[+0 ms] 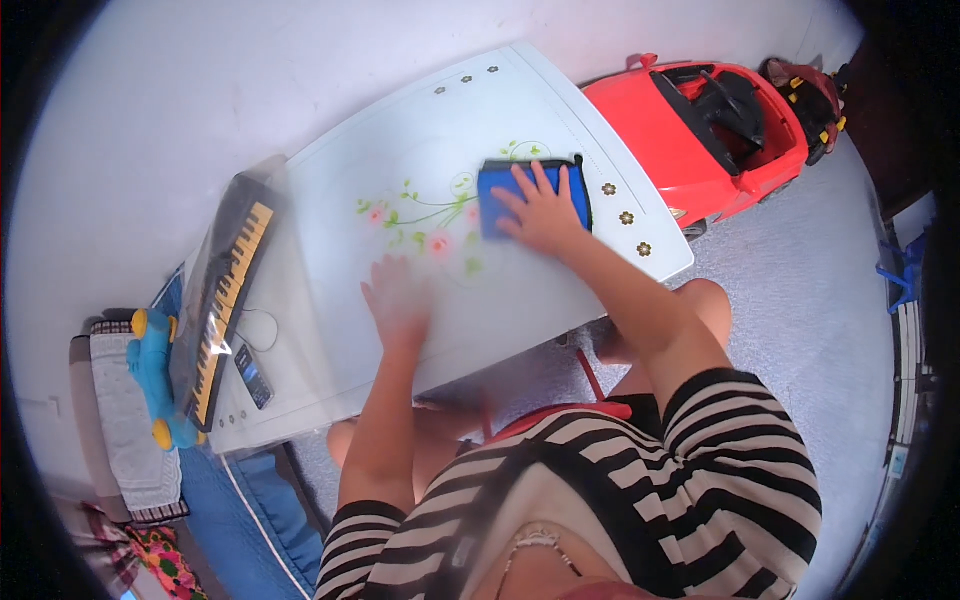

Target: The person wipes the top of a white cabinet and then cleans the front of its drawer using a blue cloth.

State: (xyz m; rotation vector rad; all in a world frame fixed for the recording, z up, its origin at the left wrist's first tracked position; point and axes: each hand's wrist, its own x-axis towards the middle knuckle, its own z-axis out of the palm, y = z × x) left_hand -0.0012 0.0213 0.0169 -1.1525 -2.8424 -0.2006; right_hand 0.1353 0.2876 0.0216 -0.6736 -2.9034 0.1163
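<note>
On the right half of the white table (340,170) lies a flat blue pouch (490,180) with black edging. My right hand (545,215) rests on top of it with the fingers spread, pressing flat rather than gripping. Closer to me and further left, my left hand (398,305) is over the tabletop, smeared by motion. Its fingers look stretched out and nothing shows in it. Pink flowers and green leaves are printed on the tabletop between the two hands.
A toy keyboard (235,285) in clear plastic lies on the table's left side, beside a dark remote control (253,377). Left of the table are a blue-and-yellow toy (155,375) and blue fabric (245,510). A red ride-on car (660,130) stands at the right.
</note>
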